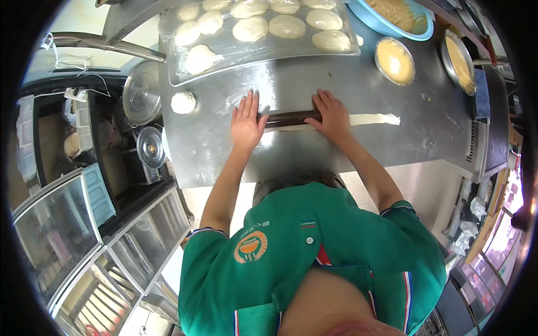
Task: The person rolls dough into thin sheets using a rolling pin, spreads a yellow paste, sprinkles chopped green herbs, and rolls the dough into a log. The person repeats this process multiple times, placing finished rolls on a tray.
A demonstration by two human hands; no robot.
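A dark rolling pin [288, 119] lies crosswise on the steel worktable [258, 159] in front of me. My left hand [245, 123] is flat at its left end, fingers stretched forward and thumb against the pin. Over the pin's right part rests my right hand [333, 119], fingers extended, its thumb lying on the pin. A long, thin strip of dough [374, 119] passes under the pin and sticks out to the right of my right hand. Under my palms, the pin's ends are hidden. To the left sits a small round piece of dough [183, 103].
Beyond my hands, a tray [263, 57] holds several flattened dough rounds. At the far right stand a blue basin [370, 18], a metal bowl of yellow filling [395, 61] and another metal bowl [459, 61]. Lidded pots and a glass-fronted cabinet [61, 215] line the left.
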